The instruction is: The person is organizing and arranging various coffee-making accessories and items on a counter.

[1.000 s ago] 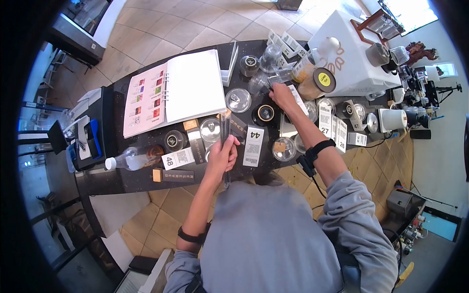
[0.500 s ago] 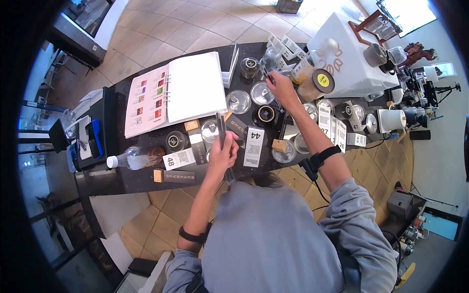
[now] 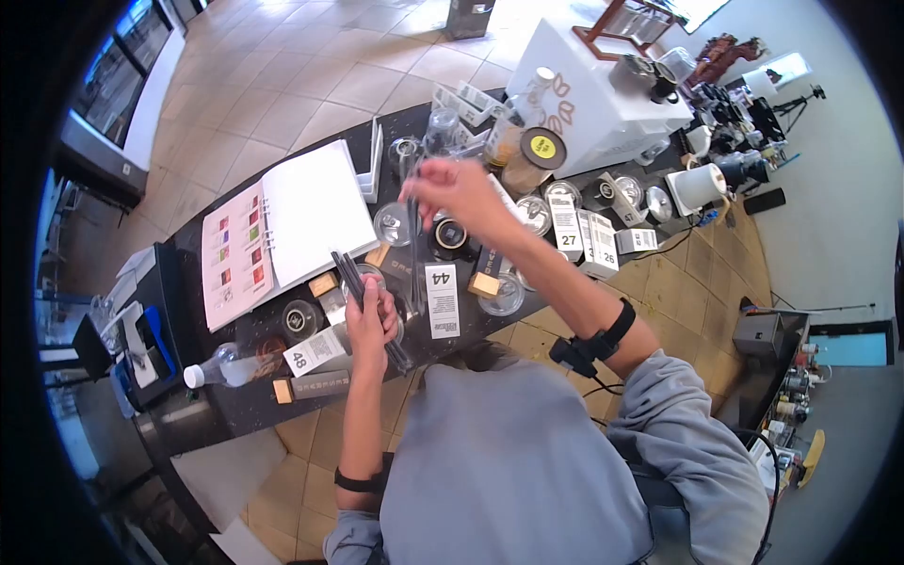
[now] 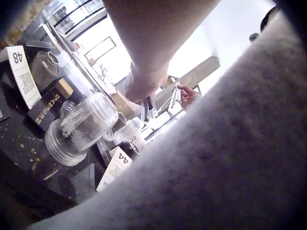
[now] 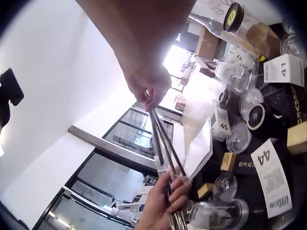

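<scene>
The left hand (image 3: 370,315) grips a bundle of thin dark sticks (image 3: 347,273), partly in clear wrap in the right wrist view, where this hand (image 5: 163,203) is at the bottom. Higher and to the right, the right hand (image 3: 457,193) pinches the top of one or more thin dark sticks (image 3: 416,235), blurred and hanging down. From the right wrist, dark sticks (image 5: 160,129) run between the right fingertips and the left hand; whether they touch the bundle, I cannot tell. Below the hands lie card 44 (image 3: 442,299) and a clear lidded jar (image 3: 392,224).
An open binder (image 3: 315,212) lies at left, with card 48 (image 3: 314,351) and a bottle (image 3: 226,365) nearer the front. A yellow-labelled jar (image 3: 534,162), cards 27 (image 3: 566,229) and 26 (image 3: 603,240), and a white box (image 3: 584,104) stand at right. A glass jar (image 4: 81,129) is near the left wrist.
The head view has turned. From over the far jars, the right hand has moved left and toward the left hand, with dark sticks hanging from it. The left hand keeps its grip, its bundle now tilted.
</scene>
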